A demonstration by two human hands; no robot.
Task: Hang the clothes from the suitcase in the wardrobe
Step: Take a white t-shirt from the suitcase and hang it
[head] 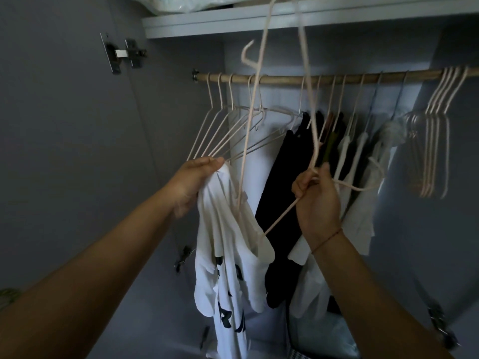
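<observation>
Progress: mid-task. Several garments already on the rod (337, 78), incl. a black garment (282, 190) and pale ones right of it, around rod centre. Empty hangers (220, 130) bunched at the rod's left end, more at the right end. Suitcase not in view, so can't tell how much is left.

Current item: white printed shirt (233, 281), not hung yet. It dangles below the rod's left half, in front of the black garment.

Left grip (191, 187): fingers closed on the shirt's top edge, holding it up.

Right grip (316, 203): pinching a loose hanger (281, 218) near its neck. Hanger is off the rod, tipped sideways and motion-blurred. Its lower arm runs from the right grip down-left into the shirt, so the shirt sits just left of and below that grip.

Judgement: hanger being threaded into the shirt. Left to do: seat it, hook it on the rod.
</observation>
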